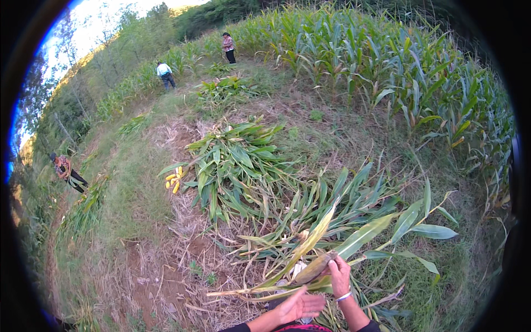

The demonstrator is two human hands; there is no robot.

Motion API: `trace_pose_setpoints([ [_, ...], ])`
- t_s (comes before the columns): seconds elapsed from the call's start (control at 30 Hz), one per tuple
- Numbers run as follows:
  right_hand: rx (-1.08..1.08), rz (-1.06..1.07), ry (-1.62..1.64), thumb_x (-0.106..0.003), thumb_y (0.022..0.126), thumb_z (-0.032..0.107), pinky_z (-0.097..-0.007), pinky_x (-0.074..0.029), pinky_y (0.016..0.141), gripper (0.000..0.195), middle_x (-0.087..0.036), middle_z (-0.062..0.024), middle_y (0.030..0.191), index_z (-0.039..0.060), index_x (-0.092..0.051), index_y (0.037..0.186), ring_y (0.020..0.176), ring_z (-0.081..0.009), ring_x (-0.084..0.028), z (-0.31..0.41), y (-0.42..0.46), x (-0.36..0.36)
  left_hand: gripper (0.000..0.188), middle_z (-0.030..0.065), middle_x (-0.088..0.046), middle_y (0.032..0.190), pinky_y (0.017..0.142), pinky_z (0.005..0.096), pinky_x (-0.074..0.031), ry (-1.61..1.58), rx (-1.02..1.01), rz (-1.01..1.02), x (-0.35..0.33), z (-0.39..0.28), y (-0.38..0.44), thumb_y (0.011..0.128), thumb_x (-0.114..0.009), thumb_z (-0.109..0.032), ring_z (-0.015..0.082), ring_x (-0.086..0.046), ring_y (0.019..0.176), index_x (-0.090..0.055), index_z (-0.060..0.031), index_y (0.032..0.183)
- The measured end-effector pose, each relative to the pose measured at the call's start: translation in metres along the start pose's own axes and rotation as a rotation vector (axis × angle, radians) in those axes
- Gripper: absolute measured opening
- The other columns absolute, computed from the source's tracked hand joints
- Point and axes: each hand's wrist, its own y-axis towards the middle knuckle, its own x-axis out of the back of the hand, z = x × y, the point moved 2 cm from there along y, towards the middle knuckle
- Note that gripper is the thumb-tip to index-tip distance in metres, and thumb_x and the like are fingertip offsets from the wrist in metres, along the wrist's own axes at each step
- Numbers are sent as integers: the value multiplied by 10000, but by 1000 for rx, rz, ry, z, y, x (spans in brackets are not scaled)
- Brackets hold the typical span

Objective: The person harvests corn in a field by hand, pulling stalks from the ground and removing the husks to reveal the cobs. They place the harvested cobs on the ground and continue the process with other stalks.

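My right hand (340, 274), with a silver bracelet at the wrist, pinches the tip of an unhusked ear of corn (312, 269). The brownish husk looks dry and closed around the ear. This ear lies along a cut corn stalk (232, 292) with green and yellowing leaves, which crosses in front of me. Just below the ear, my left hand (300, 305) is held out flat with the palm partly showing and nothing in it. Pale husk pieces (298, 269) lie under the ear.
Heaped cut corn stalks (236, 157) lie ahead, with several husked yellow ears (174, 180) beside them. Standing corn (373, 62) borders the right. Three people are farther off: one person (166, 74), another (228, 47), and one at left (68, 172) holding leaves.
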Motion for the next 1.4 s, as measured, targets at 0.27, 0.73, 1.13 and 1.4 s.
trace_pose_setpoints([
  [0.27,-56,68,-52,-473,889,119,-236,-461,513,201,-575,-39,684,-43,-585,930,541,-101,-554,-23,-23,8,326,86,-587,1029,692,262,-496,1203,-742,-392,-62,-63,-16,854,-583,-221,147,-587,820,-570,-45,1128],
  [0.73,-259,195,73,-481,889,59,-261,-551,600,213,-648,-80,813,-53,-619,1006,666,-156,-646,-63,-62,12,304,170,-496,902,759,420,-435,1854,-748,-298,-30,-53,20,813,-507,-191,346,-521,863,-533,-54,1083],
  [1.13,-293,200,63,-444,897,75,-277,-548,601,234,-643,-94,807,-72,-599,993,657,-171,-648,-73,-67,24,485,170,-560,970,829,426,-423,1859,-674,-337,-30,-44,38,765,-525,-163,330,-541,946,-459,-74,1237],
  [1.4,-183,14,0,-432,889,32,-260,-533,575,223,-626,-88,801,-81,-582,1009,628,-143,-619,-83,-65,32,487,184,-581,1039,844,408,-447,1767,-586,-245,-28,-41,59,725,-549,-143,343,-561,984,-494,-85,1205],
])
